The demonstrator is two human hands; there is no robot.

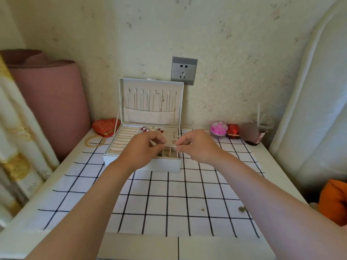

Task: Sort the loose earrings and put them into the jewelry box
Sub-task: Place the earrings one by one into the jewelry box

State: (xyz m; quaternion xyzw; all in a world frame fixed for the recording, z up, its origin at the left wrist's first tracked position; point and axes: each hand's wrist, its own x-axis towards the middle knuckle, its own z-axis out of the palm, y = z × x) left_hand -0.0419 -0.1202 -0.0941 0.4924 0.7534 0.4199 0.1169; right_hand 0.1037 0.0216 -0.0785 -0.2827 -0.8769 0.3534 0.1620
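A white jewelry box stands open at the back of the table, its lid upright with thin chains hanging inside. Its tray holds ring rolls on the left, an earring panel with small studs, and red and pearl earrings along the back. My left hand hovers over the front compartments and pinches a small gold earring at its fingertips. My right hand is just to the right, fingertips pinched close to the same spot; whether it holds anything is too small to tell.
A checked cloth covers the table. A red heart box and gold bangles lie left of the jewelry box. A pink container, a red object and a drink cup stand back right. Small loose bits lie front right.
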